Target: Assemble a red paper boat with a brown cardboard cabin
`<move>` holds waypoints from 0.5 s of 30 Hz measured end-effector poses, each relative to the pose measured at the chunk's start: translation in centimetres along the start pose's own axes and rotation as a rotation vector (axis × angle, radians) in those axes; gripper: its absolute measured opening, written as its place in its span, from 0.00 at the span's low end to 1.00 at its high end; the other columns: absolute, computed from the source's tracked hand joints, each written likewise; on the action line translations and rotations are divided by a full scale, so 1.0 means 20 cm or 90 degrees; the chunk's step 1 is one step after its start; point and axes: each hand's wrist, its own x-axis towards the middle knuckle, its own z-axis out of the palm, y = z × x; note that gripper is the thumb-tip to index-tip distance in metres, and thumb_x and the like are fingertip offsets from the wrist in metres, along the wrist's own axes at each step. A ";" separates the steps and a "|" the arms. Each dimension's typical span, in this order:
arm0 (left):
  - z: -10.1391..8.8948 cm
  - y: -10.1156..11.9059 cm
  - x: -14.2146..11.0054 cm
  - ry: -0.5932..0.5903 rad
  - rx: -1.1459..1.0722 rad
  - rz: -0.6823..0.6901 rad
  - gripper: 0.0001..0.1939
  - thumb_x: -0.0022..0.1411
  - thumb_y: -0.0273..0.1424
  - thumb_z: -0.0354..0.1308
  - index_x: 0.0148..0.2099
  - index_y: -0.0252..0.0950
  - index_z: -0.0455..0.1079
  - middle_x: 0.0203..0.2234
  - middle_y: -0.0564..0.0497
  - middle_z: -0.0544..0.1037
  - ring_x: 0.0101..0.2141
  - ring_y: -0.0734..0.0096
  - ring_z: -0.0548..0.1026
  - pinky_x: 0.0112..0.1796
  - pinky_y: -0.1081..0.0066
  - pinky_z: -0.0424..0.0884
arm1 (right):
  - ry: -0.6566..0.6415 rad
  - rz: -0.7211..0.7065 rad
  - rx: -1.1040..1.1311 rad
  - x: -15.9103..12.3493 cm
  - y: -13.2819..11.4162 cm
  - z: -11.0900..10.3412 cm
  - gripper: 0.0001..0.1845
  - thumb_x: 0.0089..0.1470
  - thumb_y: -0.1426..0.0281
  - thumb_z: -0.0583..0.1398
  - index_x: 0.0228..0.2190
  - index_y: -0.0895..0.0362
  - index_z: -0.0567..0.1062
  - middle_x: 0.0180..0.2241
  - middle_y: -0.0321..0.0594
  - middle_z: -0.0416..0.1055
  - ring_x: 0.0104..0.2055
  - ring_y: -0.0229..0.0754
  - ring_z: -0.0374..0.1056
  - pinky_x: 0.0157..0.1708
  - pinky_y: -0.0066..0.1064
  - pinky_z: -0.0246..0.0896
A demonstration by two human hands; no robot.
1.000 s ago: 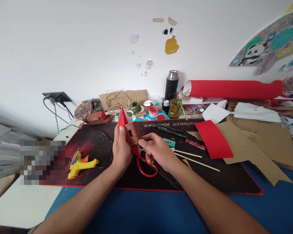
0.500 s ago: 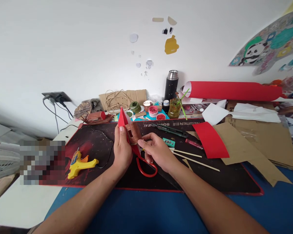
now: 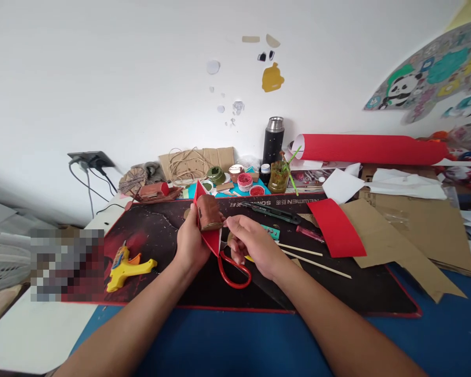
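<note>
My left hand [image 3: 191, 242] grips a folded piece of red corrugated paper [image 3: 212, 240] from the left, over the dark desk mat [image 3: 153, 235]. A small brown cardboard block [image 3: 209, 212] rests against the paper's top. My right hand [image 3: 251, 245] pinches that block from the right with thumb and forefinger. Red-handled scissors [image 3: 232, 270] lie on the mat just below both hands. Two thin wooden sticks [image 3: 312, 259] lie to the right of my right hand.
A yellow glue gun [image 3: 124, 263] lies at the mat's left. A red paper sheet [image 3: 336, 227] and brown cardboard [image 3: 400, 235] cover the right side. Paint pots [image 3: 245, 181], a black flask [image 3: 273, 139], a jar [image 3: 279, 175] and a red paper roll [image 3: 371, 148] line the back wall.
The brown block has turned and risen slightly against the red paper, with my right fingers shifting up onto it. The view has tilted a little downward.
</note>
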 end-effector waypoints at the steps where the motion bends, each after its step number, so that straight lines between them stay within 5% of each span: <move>1: 0.02 0.02 0.00 -0.004 -0.021 -0.036 0.20 0.79 0.40 0.54 0.41 0.31 0.79 0.29 0.45 0.82 0.29 0.63 0.82 0.36 0.66 0.81 | 0.006 -0.007 -0.002 0.00 0.00 0.00 0.33 0.58 0.38 0.66 0.41 0.54 0.71 0.20 0.24 0.66 0.16 0.33 0.64 0.17 0.24 0.55; 8: 0.05 0.10 -0.02 -0.025 -0.044 -0.118 0.24 0.82 0.37 0.46 0.41 0.29 0.79 0.28 0.42 0.83 0.27 0.64 0.82 0.31 0.69 0.80 | 0.059 -0.057 -0.053 0.01 0.01 0.00 0.28 0.58 0.43 0.69 0.39 0.54 0.72 0.20 0.24 0.65 0.15 0.32 0.63 0.17 0.25 0.54; 15: 0.06 0.08 -0.03 -0.011 -0.008 -0.106 0.25 0.82 0.36 0.45 0.39 0.29 0.78 0.27 0.43 0.83 0.24 0.67 0.80 0.30 0.69 0.80 | 0.067 -0.058 -0.080 0.00 0.00 0.01 0.24 0.61 0.46 0.67 0.38 0.54 0.72 0.20 0.24 0.65 0.15 0.33 0.62 0.17 0.25 0.53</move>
